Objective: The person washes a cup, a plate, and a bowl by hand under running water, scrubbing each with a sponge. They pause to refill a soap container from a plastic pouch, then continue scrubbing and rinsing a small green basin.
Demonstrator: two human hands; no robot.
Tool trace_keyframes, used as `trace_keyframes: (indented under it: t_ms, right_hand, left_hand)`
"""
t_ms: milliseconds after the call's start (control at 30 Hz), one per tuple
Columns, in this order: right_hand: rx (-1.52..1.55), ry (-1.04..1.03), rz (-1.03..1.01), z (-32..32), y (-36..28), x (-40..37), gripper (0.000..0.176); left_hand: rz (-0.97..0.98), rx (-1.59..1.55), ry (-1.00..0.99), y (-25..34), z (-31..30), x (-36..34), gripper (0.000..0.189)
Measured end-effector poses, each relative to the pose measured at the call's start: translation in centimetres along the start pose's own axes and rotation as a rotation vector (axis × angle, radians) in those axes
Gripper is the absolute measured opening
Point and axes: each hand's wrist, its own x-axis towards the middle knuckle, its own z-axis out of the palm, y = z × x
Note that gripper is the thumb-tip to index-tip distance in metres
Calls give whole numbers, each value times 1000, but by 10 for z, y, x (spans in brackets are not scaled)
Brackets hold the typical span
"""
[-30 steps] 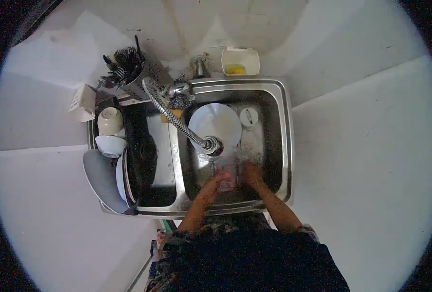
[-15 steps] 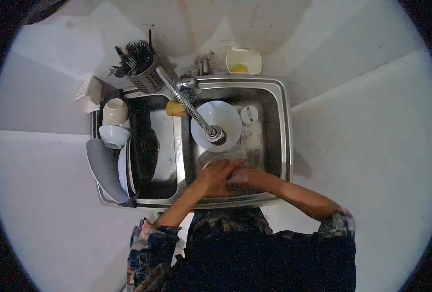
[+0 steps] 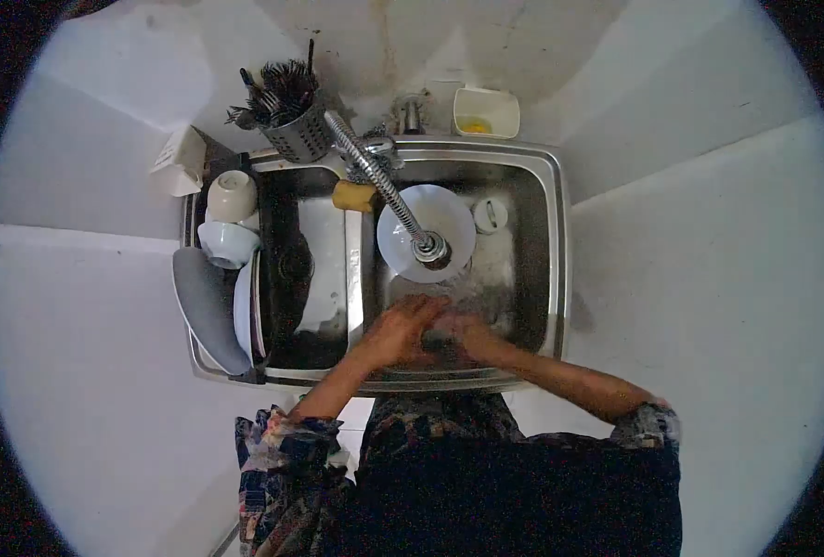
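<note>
My left hand [image 3: 404, 330] is over the front of the right sink basin [image 3: 544, 278], its fingers pointing right toward my right hand [image 3: 475, 336]. The two hands are close together, and motion blurs the fingers of the right one. Whether anything small or clear is between them cannot be made out. Just beyond them a white plate [image 3: 401, 243] lies in the basin under the head of the flexible metal faucet [image 3: 375, 172]. A small white round item [image 3: 491, 216] is to the right of the plate.
A yellow sponge [image 3: 353, 196] sits on the divider between the basins. At left, a rack holds bowls [image 3: 231, 197] and a grey oval piece [image 3: 209, 311]. Behind the sink are a cutlery holder [image 3: 300, 137] and a square white container [image 3: 487, 112].
The whole view has shifted slightly, with the sink now a little farther right. My hands, overlapping before, now show a small gap between them.
</note>
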Motion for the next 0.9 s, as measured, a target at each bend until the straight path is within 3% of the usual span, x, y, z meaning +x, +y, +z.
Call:
trace_keyframes:
  t_ms: [67,100,167,200,267,300,367,400,467,500,567,600,667,700,767,800,867,900]
  right_hand:
    - [199,-370,-408,-55,-20,-5,34]
    - [200,-368,-405,-62,-26,-5,34]
    - [-12,-127,-689,-67,-35,-2,34]
    - [-10,-128,-687,-64,-37,2,34]
    - [-305,-612,-476,-48,-31,13,35]
    - [-304,-609,-476,-29,-16,19,35]
    - [-98,-83,-567,16,13,23,29]
    - [-97,-85,-571,9,-14,13,29]
    - [48,591,-101,-24,-93,-11,21]
    - [50,593,-98,-19,-67,-9,21]
    - [1246,-275,476,-10,9,-3,21]
    - [1248,-282,482,-18,-1,-9,21]
    - [1707,27,603,-49,-39,-19,18]
    - [1702,27,603,-42,-40,-17,18]
    - [1408,317,427,-22,-38,-12,15]
    - [1406,314,425,-35,-46,-16,15]
    - [644,215,49,-78,-63,-28,14]
    - [643,216,46,-86,-49,-27,14]
  left_hand:
    - [5,-155,-9,-12,5,-4,94]
    - [8,-156,-12,-6,4,-5,94]
    - [13,-148,-29,11,-5,-2,97]
    - [13,-151,-30,18,-7,2,97]
    - [-74,12,-126,25,-9,8,96]
    - [-73,13,-127,24,-10,8,96]
    - [30,61,-21,20,-10,7,95]
    - [26,62,-19,17,-7,5,95]
    - [4,166,-17,6,7,-3,93]
    - [6,166,-21,-3,13,-8,93]
    - [-83,268,43,-20,22,-15,92]
    - [-89,262,40,-15,19,-16,92]
    - [-150,127,93,-2,8,-13,94]
    - [-149,126,98,-3,11,-10,94]
    - [-170,36,69,-7,20,-8,97]
    - [-173,36,72,-9,19,-7,97]
    - [-320,-253,83,-14,16,-10,99]
    - [-320,-250,85,-18,17,-10,99]
